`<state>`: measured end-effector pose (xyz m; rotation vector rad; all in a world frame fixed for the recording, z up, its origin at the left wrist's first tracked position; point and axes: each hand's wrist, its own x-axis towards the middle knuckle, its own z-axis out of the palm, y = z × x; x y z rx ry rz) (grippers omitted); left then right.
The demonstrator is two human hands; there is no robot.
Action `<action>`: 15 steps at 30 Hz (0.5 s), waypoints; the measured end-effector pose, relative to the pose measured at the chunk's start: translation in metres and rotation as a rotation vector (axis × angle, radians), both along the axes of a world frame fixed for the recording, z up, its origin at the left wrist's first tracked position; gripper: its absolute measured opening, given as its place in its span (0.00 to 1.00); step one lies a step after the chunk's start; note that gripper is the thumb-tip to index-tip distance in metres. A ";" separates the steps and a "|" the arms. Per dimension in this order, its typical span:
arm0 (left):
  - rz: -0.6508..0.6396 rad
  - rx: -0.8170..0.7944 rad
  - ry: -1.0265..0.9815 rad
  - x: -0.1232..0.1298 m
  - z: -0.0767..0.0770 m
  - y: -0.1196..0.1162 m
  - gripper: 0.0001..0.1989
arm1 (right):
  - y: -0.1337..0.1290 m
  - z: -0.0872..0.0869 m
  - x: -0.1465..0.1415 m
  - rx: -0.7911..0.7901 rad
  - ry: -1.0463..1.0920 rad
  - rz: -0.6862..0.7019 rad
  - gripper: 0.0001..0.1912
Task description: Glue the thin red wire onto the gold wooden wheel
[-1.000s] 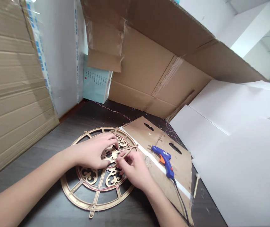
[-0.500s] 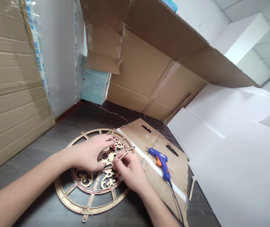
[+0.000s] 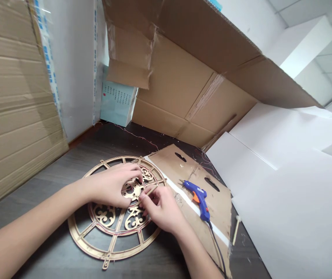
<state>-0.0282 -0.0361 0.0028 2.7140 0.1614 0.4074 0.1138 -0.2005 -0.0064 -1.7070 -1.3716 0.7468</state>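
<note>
A round, gold-coloured openwork wheel [image 3: 112, 248] with spokes and scroll-shaped inserts lies on the dark table, thin reddish wires running along its inner ring. My left hand [image 3: 113, 185] rests over its upper left part, thumb and fingers apart around the hub [image 3: 135, 192]. Between the thumb and fingers of my right hand [image 3: 163, 207] is a thin pale stick [image 3: 151, 190], slanting down towards the hub's right edge. My right fingertips are partly hidden, and so is the wheel beneath both hands.
A blue glue gun [image 3: 198, 199] with an orange trigger lies on a flat cardboard sheet [image 3: 168, 159], its cable running towards the front. Farther right is another pale stick with a whitish end [image 3: 236, 230]. Cardboard walls [image 3: 177, 77], a light-blue book [image 3: 118, 102] and white panels [image 3: 294, 201] surround the table.
The view has shifted very slightly. Both hands keep nearly the same places on the wheel, and the stick stays in my right hand at much the same slant.
</note>
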 end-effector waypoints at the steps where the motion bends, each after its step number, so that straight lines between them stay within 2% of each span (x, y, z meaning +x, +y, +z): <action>1: -0.001 0.003 -0.005 0.000 0.000 0.000 0.25 | 0.000 0.000 0.000 -0.001 0.016 0.001 0.09; 8: 0.006 0.025 -0.005 0.000 0.002 -0.001 0.24 | 0.002 -0.007 0.001 0.029 0.295 -0.088 0.09; 15: 0.000 0.012 -0.013 0.000 -0.001 0.001 0.25 | 0.003 -0.008 0.004 0.040 0.255 -0.071 0.10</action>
